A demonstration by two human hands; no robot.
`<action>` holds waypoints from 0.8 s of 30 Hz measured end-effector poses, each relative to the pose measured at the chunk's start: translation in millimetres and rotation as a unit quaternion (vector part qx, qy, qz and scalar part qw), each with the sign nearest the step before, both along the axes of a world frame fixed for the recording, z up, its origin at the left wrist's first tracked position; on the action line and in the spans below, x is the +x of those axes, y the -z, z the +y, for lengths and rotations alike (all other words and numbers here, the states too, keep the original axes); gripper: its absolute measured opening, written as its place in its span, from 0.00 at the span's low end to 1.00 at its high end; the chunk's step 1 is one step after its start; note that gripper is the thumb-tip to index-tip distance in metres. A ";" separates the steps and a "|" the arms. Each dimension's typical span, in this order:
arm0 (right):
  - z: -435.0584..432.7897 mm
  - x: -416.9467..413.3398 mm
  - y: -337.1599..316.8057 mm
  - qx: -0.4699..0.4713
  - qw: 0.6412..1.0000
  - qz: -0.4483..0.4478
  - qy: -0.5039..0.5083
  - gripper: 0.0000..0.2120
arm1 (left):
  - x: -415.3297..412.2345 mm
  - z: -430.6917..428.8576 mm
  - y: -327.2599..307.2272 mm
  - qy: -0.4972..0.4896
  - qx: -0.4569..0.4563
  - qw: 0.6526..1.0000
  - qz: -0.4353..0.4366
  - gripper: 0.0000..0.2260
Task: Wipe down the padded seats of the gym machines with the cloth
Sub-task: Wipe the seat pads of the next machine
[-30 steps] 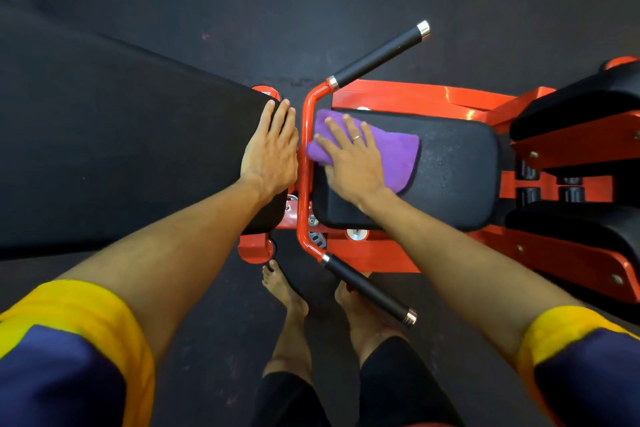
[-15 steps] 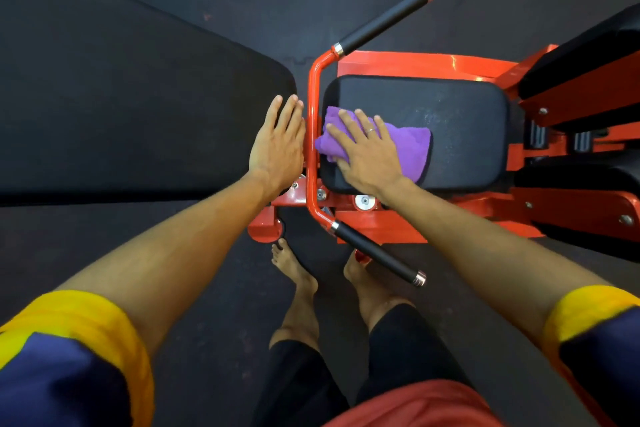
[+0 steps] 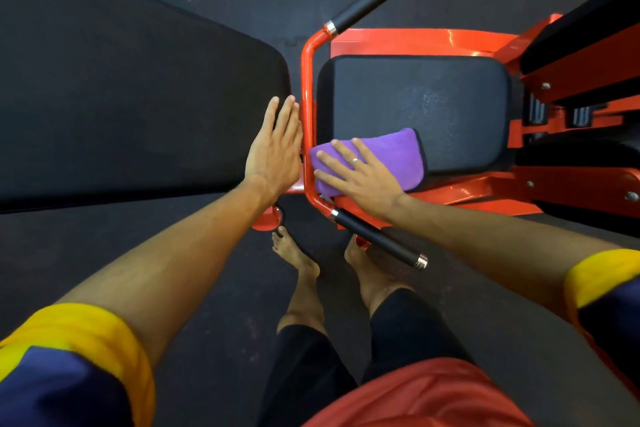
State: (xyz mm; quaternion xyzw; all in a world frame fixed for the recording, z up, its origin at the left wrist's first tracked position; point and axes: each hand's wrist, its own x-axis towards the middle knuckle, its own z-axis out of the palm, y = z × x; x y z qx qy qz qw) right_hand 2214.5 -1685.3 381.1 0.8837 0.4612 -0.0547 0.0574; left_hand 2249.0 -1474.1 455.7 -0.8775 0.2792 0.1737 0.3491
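On seat (image 3: 433, 97) near corner | cloth (image 3: 391, 156) under right hand (image 3: 363, 177)

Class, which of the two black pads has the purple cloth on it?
The smaller pad, right of the orange bar: the right hand presses the cloth there. The large pad has none.

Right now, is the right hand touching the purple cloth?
Touching. The head view shows the right hand lying flat on the purple cloth, fingers spread across it.
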 end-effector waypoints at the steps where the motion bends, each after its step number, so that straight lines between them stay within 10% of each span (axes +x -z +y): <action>1: 16.9 -0.8 0.5 -0.016 1.000 0.015 -0.010 0.32 | 0.0 -0.3 1.1 0.000 0.004 1.000 0.001 0.30; 19: -13.1 29.3 -7.0 0.025 0.996 0.055 0.068 0.33 | 0.5 -3.0 -0.2 -0.019 -0.016 1.000 0.011 0.30; 24: -36.1 48.6 -14.5 0.070 0.954 0.038 0.288 0.36 | 4.1 -12.4 4.5 -0.081 -0.079 0.993 0.022 0.29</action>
